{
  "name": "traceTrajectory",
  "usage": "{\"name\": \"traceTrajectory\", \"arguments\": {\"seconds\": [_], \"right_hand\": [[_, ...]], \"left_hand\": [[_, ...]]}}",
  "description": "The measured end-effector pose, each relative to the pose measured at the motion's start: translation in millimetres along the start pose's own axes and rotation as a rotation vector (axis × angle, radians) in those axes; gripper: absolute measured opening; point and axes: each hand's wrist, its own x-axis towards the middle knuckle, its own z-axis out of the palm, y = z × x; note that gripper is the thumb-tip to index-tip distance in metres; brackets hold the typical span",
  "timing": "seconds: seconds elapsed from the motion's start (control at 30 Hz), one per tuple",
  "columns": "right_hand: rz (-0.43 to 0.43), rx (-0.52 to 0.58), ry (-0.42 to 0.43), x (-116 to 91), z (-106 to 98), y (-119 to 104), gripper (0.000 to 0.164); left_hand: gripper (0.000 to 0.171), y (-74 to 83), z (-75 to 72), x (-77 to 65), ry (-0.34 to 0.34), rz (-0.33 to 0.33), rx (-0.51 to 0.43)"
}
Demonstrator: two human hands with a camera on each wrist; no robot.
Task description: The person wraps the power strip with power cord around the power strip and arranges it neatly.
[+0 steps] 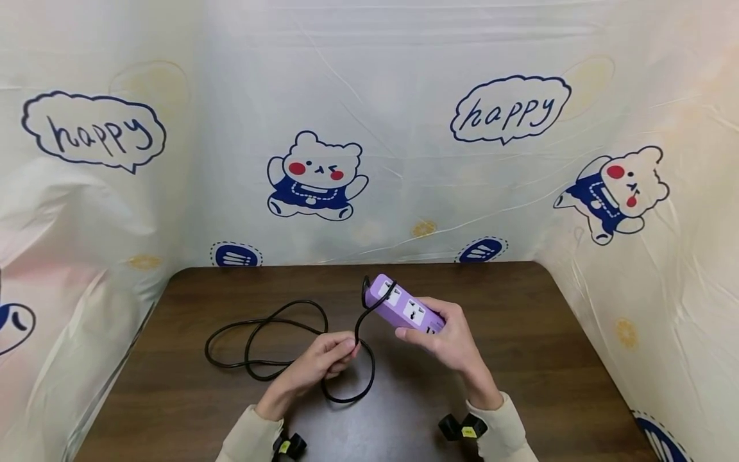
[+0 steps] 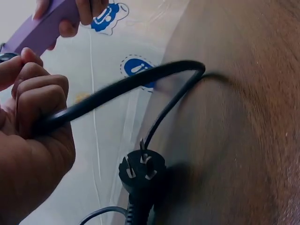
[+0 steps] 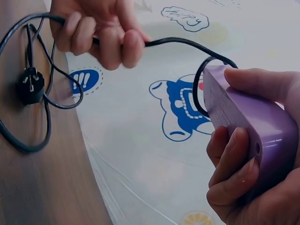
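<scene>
While the right hand (image 1: 453, 337) grips the purple power strip (image 1: 404, 313) above the dark wood-grain tabletop (image 1: 548, 353), the left hand (image 1: 320, 359) pinches its black cord (image 2: 124, 86) – which crosses over the strip's far end – and the three-pin plug (image 2: 142, 172) seemingly rests on that surface.

You are facing a dark wood-grain counter (image 1: 537, 359) with rounded far corners, and pale, creased sheeting (image 1: 416, 38) is rising behind it and along both sides. Blue-outlined bears (image 1: 314, 192), "happy" speech bubbles (image 1: 510, 109) and orange slices (image 1: 424, 228) are decorating the sheeting before you, while soft light is glossing the wood.
</scene>
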Motion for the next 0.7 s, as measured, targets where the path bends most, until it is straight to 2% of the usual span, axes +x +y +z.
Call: {"name": "traceTrajectory", "arguments": {"seconds": [0.1, 0.27, 0.37, 0.43, 0.57, 0.63, 0.7], "right_hand": [[-0.003, 0.016, -0.026, 0.7, 1.6, -0.8, 0.04], [-0.001, 0.013, -0.077, 0.5, 6.2, -2.8, 0.041], [-0.005, 0.031, -0.123, -0.4, 8.2, -2.1, 0.04], [-0.016, 0.063, -0.158, -0.8, 9.0, -0.3, 0.04], [-0.041, 0.123, -0.223, -0.2, 10.5, 3.6, 0.039], [-0.049, 0.136, -0.237, 0.3, 10.4, 4.7, 0.039], [-0.058, 0.142, -0.245, 0.5, 9.4, 5.5, 0.039]], "left_hand": [[0.03, -2.3, -3.6, -0.3, 0.072, -0.004, 0.123], [0.027, -3.9, -8.0, 0.0, 0.193, 0.014, 0.39], [0.027, -4.5, -8.7, 0.5, 0.254, -0.015, 0.471], [0.028, -5.8, -8.7, 0.9, 0.303, -0.054, 0.467], [0.031, -10.1, -11.3, -0.3, 0.376, -0.128, 0.39], [0.034, -11.6, -14.1, -1.6, 0.363, -0.144, 0.342], [0.037, -11.8, -17.4, -2.7, 0.317, -0.152, 0.291]]}}
